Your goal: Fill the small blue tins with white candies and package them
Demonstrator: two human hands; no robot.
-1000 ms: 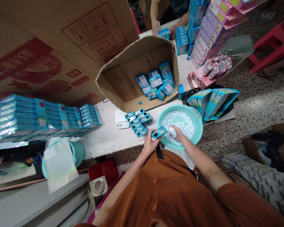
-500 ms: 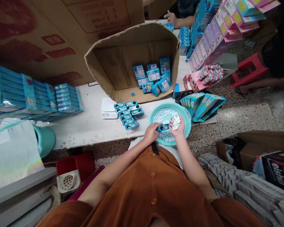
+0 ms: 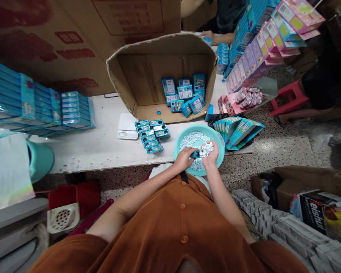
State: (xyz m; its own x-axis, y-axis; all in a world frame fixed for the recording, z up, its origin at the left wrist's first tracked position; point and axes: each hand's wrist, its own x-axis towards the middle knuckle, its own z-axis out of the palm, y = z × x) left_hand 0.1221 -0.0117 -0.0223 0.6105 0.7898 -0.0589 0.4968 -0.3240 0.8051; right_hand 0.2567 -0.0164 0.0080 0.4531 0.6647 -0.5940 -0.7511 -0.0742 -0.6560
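Observation:
My left hand [image 3: 184, 159] grips a small blue candy box [image 3: 195, 154] over a turquoise basin [image 3: 222, 143]. Cupped beside the box's end, my right hand [image 3: 211, 154] holds a heap of small white candies [image 3: 207, 149]. More loose white candies [image 3: 193, 138] lie in the basin below both hands. To the left of the basin, several blue boxes with round openings on top [image 3: 149, 137] stand in two rows on the table, next to a white scale [image 3: 128, 129].
An open cardboard carton [image 3: 147, 81] behind holds several blue boxes [image 3: 185, 92]. Flat blue cartons [image 3: 241, 131] stand right of the basin. Wrapped blue packs [image 3: 39, 104] are stacked at left. Pink display boxes [image 3: 250, 60] stand at back right. A co-worker's arm [image 3: 223, 38] rests across the table.
My right hand has brought the candies against the end of the box, which my left hand has turned towards them. The whole view has shifted slightly.

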